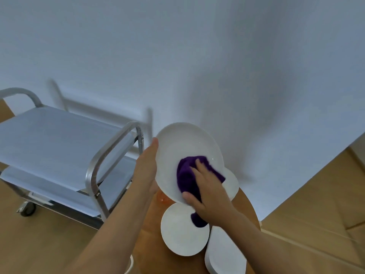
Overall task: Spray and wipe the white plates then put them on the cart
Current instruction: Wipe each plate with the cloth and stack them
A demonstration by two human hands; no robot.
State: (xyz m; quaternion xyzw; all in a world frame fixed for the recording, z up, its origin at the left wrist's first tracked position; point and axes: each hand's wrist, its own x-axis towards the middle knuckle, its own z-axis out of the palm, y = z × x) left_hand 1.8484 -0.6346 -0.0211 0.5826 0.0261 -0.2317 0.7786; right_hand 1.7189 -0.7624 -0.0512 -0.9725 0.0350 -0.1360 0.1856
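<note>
Wiping step in hand. Left hand [147,169] grips the left rim of a white plate [177,147], raised above the counter [150,240] and tilted, face toward the person, long axis running upper-left to lower-right. Right hand [205,186] presses a purple cloth [185,175] to the plate's face, fingers fairly straight, thumb hooked at the lower rim. More plates [181,232] lie on the counter below. Cart [59,139] stands to the left, top shelf bare. Next, likely: finish wiping, carry plate left, set it flat.

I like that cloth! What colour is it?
Purple. The cloth shows best in the head view, against the white plate.
</note>
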